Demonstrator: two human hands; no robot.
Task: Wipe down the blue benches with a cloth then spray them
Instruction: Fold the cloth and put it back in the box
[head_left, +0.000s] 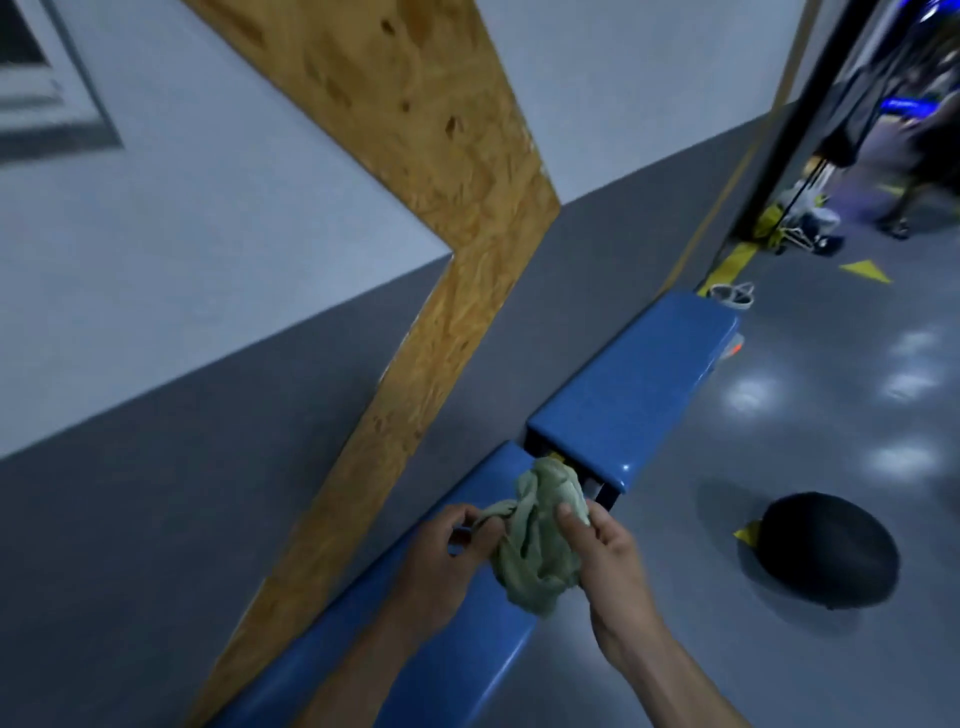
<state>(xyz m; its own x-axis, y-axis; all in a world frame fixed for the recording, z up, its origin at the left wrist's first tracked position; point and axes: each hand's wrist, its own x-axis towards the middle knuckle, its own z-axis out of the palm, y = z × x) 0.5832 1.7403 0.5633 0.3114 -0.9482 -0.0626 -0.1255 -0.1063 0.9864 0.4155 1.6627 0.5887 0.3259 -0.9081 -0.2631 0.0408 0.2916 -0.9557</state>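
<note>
Both hands hold a bunched green cloth over the near blue bench.

At far left, a grey-and-white wall carries a slanted wooden board. The left hand pinches a twisted end of the cloth between curled fingers. The right hand grips the cloth's other side, thumb on top. The cloth sits above the near bench, just beside the gap to the far bench. A dark round object lies on the glossy floor at right.
</note>
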